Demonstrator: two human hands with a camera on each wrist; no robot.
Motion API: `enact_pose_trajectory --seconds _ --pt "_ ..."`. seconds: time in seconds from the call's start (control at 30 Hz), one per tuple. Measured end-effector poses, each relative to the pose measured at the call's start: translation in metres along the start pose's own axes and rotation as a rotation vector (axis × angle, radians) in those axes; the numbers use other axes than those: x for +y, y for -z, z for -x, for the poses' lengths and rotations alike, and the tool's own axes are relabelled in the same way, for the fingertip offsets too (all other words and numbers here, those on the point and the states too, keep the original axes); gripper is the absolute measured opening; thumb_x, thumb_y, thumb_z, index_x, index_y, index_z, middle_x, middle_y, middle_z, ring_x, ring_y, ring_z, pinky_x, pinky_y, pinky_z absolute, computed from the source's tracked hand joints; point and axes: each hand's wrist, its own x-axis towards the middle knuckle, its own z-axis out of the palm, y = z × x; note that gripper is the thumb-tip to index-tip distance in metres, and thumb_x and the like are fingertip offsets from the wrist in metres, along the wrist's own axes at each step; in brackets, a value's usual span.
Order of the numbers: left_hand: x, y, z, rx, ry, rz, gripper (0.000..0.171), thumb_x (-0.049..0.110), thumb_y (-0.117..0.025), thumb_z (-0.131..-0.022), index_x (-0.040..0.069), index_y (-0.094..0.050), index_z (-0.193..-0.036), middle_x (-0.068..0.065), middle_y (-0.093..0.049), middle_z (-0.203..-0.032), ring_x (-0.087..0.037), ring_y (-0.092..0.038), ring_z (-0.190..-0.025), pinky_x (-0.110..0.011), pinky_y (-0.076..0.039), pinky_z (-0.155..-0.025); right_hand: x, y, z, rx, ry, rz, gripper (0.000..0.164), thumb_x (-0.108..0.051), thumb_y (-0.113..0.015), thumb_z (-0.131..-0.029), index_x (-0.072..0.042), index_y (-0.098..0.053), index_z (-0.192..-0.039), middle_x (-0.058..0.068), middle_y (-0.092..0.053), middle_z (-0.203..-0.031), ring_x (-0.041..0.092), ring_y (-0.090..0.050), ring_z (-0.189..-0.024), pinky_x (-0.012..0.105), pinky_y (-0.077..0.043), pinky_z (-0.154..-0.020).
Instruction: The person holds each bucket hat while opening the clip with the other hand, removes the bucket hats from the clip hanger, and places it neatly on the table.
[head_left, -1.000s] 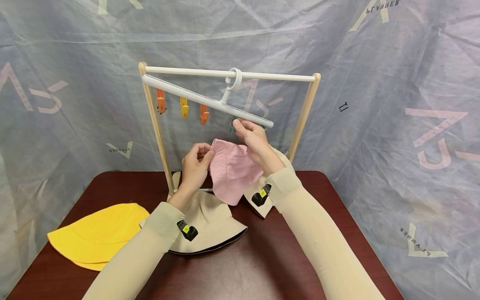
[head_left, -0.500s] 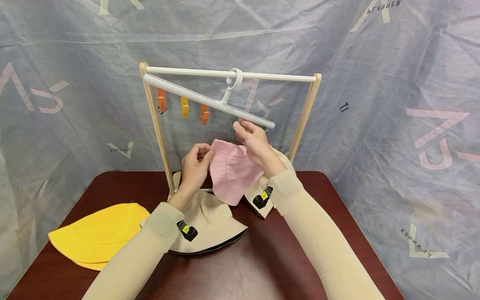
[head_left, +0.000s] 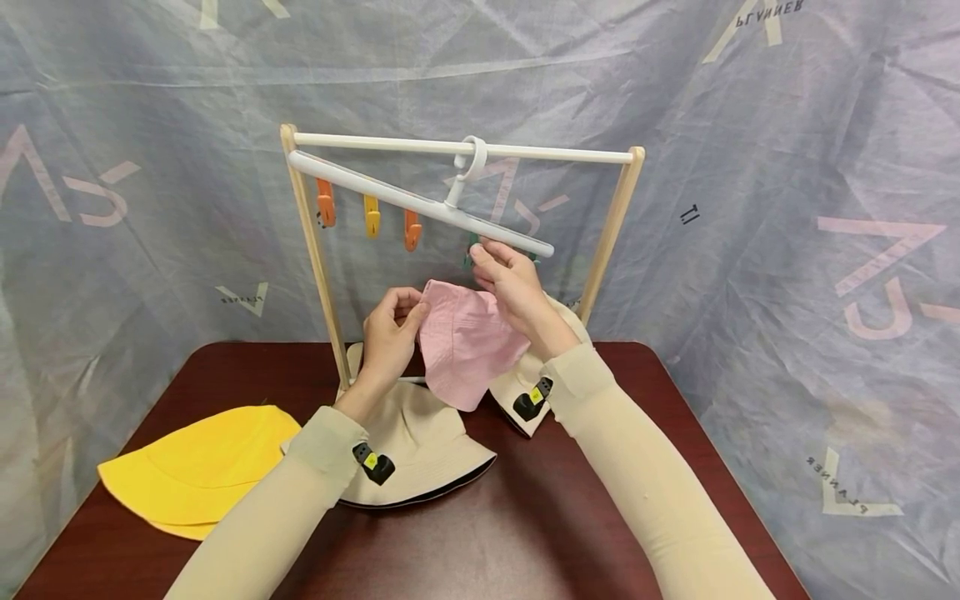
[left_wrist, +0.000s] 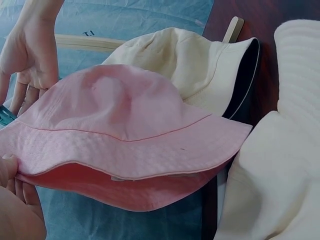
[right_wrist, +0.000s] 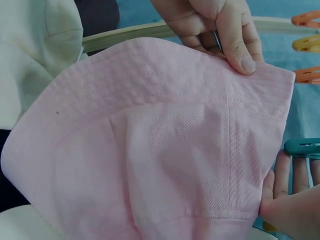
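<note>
A pink bucket hat [head_left: 461,337] hangs in the air below the white hanger [head_left: 420,202]. My left hand [head_left: 390,329] pinches its brim between thumb and fingers; the right wrist view shows that thumb flat on the stitched brim. My right hand [head_left: 513,283] is raised under the low right end of the tilted hanger, its fingers at a green clip [right_wrist: 302,146] and its thumb side beside the hat. The clip is partly hidden by the hand in the head view. Hat and clip are close together but apart in the right wrist view.
The hanger hooks over a wooden rack's white rail [head_left: 375,143]. Orange and yellow clips [head_left: 372,217] dangle from its left half. A cream bucket hat [head_left: 420,454] lies under my left forearm, another cream hat [head_left: 517,392] behind my right wrist, a yellow hat [head_left: 198,467] at left.
My right hand and the hanger's right end have shifted slightly to the right. The left hand keeps holding the pink hat in nearly the same place.
</note>
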Motion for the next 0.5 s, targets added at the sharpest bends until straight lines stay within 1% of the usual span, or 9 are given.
enact_pose_trajectory --seconds 0.07,0.17,0.23,0.33,0.4,0.5 --pt "0.006 0.001 0.002 -0.006 -0.002 -0.002 0.017 0.011 -0.065 -0.094 -0.001 -0.063 -0.106 -0.017 -0.066 -0.1 -0.027 -0.061 -0.091 -0.024 -0.049 -0.078 0.0 0.002 0.002 0.001 0.005 0.044 0.054 -0.021 -0.064 -0.096 -0.002 -0.046 -0.143 0.016 -0.053 -0.138 0.033 -0.052 -0.127 0.044 -0.039 -0.108" --pt "0.006 0.002 0.002 -0.007 -0.005 0.001 0.016 0.011 -0.065 -0.094 0.0 -0.063 -0.106 -0.016 -0.065 -0.099 -0.025 -0.061 -0.09 -0.022 -0.048 -0.077 -0.002 0.004 0.005 -0.003 0.026 0.169 0.05 -0.022 -0.066 -0.095 -0.003 -0.051 -0.139 0.016 -0.059 -0.131 0.033 -0.057 -0.121 0.043 -0.043 -0.105" --pt "-0.001 0.001 0.001 -0.004 -0.01 0.008 0.016 0.012 -0.066 -0.094 0.001 -0.063 -0.106 -0.015 -0.066 -0.099 -0.023 -0.06 -0.089 -0.021 -0.047 -0.076 -0.002 0.006 0.008 -0.011 0.051 0.275 0.047 -0.023 -0.067 -0.094 -0.005 -0.055 -0.136 0.015 -0.063 -0.125 0.031 -0.061 -0.117 0.04 -0.046 -0.103" --pt "-0.014 -0.001 -0.002 0.005 -0.017 0.02 0.017 0.015 -0.068 -0.093 0.004 -0.064 -0.106 -0.013 -0.066 -0.098 -0.022 -0.06 -0.088 -0.02 -0.047 -0.075 -0.004 0.011 0.014 -0.021 0.095 0.415 0.043 -0.025 -0.068 -0.093 -0.009 -0.06 -0.132 0.011 -0.067 -0.122 0.023 -0.064 -0.113 0.034 -0.048 -0.099" --pt "-0.022 -0.002 -0.004 0.01 -0.024 0.028 0.018 0.019 -0.069 -0.092 0.007 -0.065 -0.105 -0.011 -0.067 -0.098 -0.02 -0.06 -0.087 -0.02 -0.047 -0.074 -0.005 0.014 0.018 -0.028 0.121 0.482 0.041 -0.026 -0.068 -0.093 -0.012 -0.061 -0.131 0.007 -0.067 -0.121 0.018 -0.064 -0.111 0.031 -0.049 -0.097" --pt "-0.024 -0.003 -0.005 0.013 -0.037 0.033 0.018 0.024 -0.07 -0.091 0.011 -0.066 -0.104 -0.006 -0.067 -0.096 -0.017 -0.06 -0.085 -0.02 -0.047 -0.073 -0.006 0.02 0.023 -0.043 0.161 0.543 0.039 -0.027 -0.068 -0.094 -0.014 -0.063 -0.13 0.006 -0.068 -0.121 0.015 -0.064 -0.11 0.031 -0.05 -0.095"
